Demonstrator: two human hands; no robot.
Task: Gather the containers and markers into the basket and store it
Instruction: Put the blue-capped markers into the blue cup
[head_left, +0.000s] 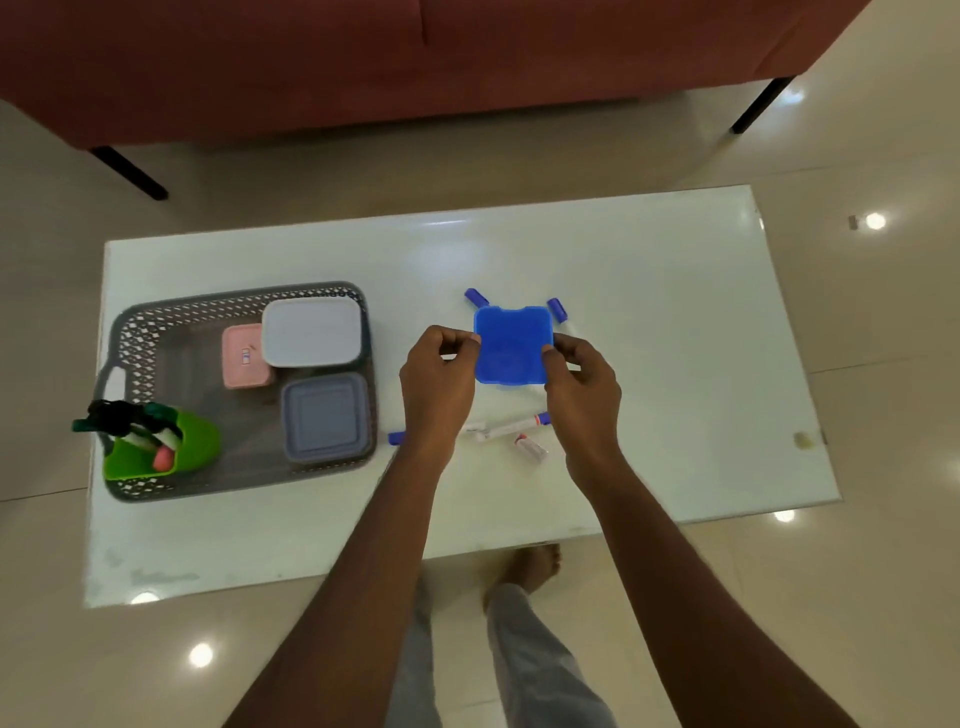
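A blue square container (511, 345) sits mid-table, pinched at its left edge by my left hand (438, 384) and at its right edge by my right hand (584, 387). Two blue-capped markers (476, 297) (558, 309) poke out from behind it. More markers (511, 428) lie below my hands, one (396, 438) partly hidden by my left wrist. The grey basket (135, 338) at the left holds a white-lidded container (311, 332), a pink one (244, 358), a grey-blue one (324, 418) and a green cup (192, 447) with markers in it.
The white table (675, 364) stands on a glossy tiled floor. A red sofa (415, 57) with black legs sits beyond the far edge. A small pale object (802, 440) lies near the table's right edge. My feet (535, 566) show below the near edge.
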